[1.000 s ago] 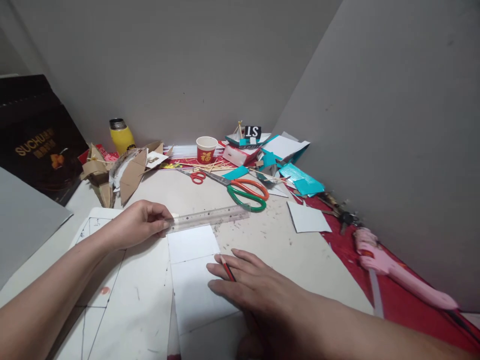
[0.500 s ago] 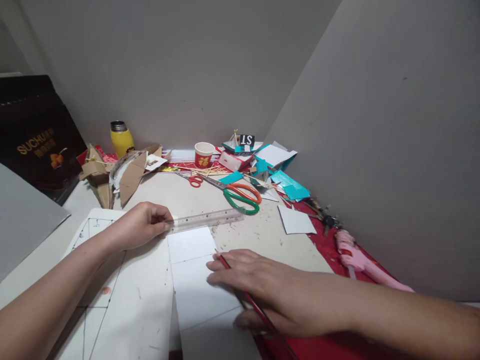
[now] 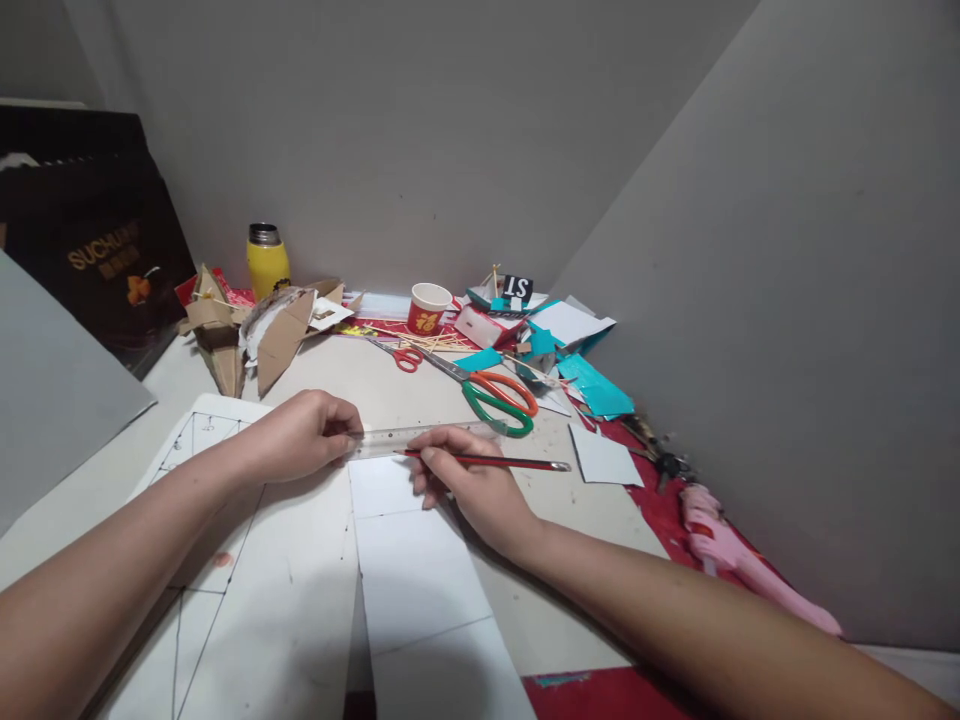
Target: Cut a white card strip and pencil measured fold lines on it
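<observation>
My left hand (image 3: 307, 440) pinches the left end of a clear plastic ruler (image 3: 390, 439) that lies across the far edge of a white paper strip (image 3: 412, 560). My right hand (image 3: 461, 480) holds a red pencil (image 3: 502, 462) with its tip at the ruler's edge and its back end pointing right. The strip rests on a large white sheet with drawn pencil lines (image 3: 247, 560). Both hands are close together over the ruler.
Green-and-orange scissors (image 3: 499, 395) and small red scissors (image 3: 405, 355) lie beyond the ruler. A red paper cup (image 3: 429, 308), yellow flask (image 3: 268, 262), cardboard scraps (image 3: 255, 330), teal and white paper pieces (image 3: 585, 380) crowd the back. A pink glue gun (image 3: 742, 570) lies at right by the grey wall.
My right hand has lifted off the paper strip, gripped the pencil and moved up to the ruler. My left hand stays on the ruler's end. The view shifted slightly.
</observation>
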Available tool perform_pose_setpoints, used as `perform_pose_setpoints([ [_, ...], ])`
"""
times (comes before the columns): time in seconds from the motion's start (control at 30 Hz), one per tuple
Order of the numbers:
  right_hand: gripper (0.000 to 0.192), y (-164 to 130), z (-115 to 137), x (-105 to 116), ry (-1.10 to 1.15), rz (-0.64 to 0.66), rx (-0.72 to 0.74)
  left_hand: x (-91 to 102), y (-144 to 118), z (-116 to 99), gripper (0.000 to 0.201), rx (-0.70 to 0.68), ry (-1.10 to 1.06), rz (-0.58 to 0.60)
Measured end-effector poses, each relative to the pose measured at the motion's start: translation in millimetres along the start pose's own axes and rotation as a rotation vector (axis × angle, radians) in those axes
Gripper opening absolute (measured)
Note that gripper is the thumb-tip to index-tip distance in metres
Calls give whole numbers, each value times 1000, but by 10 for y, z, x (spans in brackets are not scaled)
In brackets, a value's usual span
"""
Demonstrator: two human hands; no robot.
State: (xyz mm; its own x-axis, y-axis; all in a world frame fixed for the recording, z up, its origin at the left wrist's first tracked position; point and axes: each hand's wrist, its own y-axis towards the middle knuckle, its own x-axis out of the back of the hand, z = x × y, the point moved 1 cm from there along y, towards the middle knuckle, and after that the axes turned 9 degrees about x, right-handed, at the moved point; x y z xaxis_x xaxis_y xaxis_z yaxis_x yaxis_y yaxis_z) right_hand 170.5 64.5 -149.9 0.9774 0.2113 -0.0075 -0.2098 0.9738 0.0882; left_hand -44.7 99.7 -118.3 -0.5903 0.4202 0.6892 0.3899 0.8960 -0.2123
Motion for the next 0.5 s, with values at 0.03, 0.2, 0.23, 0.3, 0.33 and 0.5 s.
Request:
perform_pose_setpoints([
  [0.03,15,13,-28,-11,6,-14,-17,-2,4,4,16,0,0,0],
  [0.2,7,22,-93,-2,-76,-23,10,-14,17,8,15,-3,-1,2],
  [0.23,6,19,-102,-2,-95,-22,11,-16,17,7,15,-4,0,0],
  [0.3,7,14,-115,-8,-130,-18,11,-18,17,5,15,-6,3,-5],
  [0.33,7,13,-118,-13,-146,-14,9,-18,17,4,15,-7,7,-10],
  [0.5,7,13,-102,-32,-182,-2,9,-18,22,1,16,-15,35,-17],
])
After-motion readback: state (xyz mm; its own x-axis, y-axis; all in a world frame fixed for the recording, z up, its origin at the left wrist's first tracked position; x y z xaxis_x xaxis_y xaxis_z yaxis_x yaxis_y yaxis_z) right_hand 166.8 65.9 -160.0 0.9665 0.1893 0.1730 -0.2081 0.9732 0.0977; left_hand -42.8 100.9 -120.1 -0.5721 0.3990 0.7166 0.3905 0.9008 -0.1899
